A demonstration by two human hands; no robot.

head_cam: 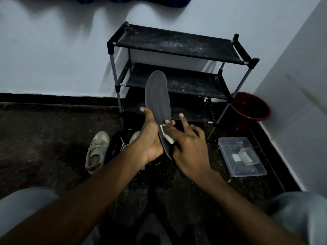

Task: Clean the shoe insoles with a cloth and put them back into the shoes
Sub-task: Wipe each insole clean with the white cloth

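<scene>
A long grey insole (158,96) stands almost upright in front of me, toe end up. My left hand (148,137) grips its lower half from the left, thumb up along its edge. A small white cloth (167,137) lies against the insole's lower part, and my right hand (189,147) presses it there with its fingers, the index finger raised free. On the floor below sit a beige sneaker (96,152) to the left and a second beige shoe (134,137), mostly hidden behind my left wrist. A black bag or cloth with white print (116,147) lies between them.
A black three-tier shoe rack (178,45) stands against the pale wall behind the insole. A dark red bucket (251,108) sits in the right corner. A clear plastic tray (242,156) with small items lies on the dark floor at right. My knees show at the bottom corners.
</scene>
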